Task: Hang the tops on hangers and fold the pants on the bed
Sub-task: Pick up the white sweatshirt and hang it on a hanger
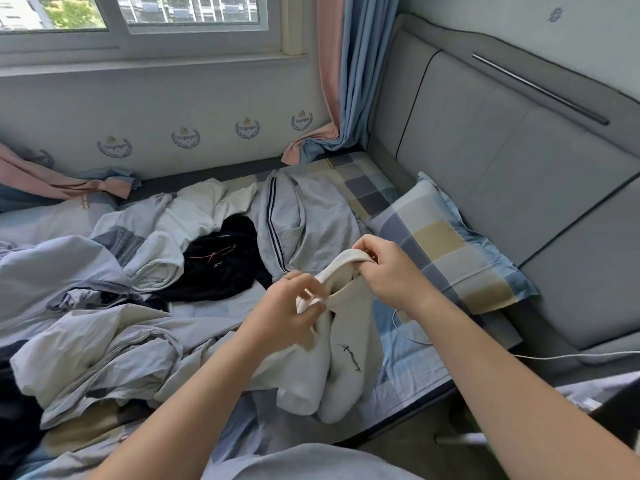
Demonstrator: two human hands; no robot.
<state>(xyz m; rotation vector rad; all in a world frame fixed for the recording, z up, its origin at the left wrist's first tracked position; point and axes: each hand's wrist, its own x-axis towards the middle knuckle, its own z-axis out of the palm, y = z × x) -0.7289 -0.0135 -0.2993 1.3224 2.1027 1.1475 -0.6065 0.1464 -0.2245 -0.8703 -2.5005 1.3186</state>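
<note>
the cream garment point(349, 341) hangs at 6 o'clock over the bed point(408, 362). it looks soft, light and floppy, best taken at its ribbed band point(346, 261), which the left hand point(287, 313) at 9 and the right hand point(388, 271) at 1 both pinch. a black top point(221, 265) lies at 10.

Daylight is coming through the window point(138, 15) above a pale wall point(69, 109) printed with crests. A pink-and-blue curtain point(353, 81) is hanging into the corner beside a grey padded headboard point(502, 150). A checked pillow point(450, 244) is lying against it on the bed point(367, 188).
</note>
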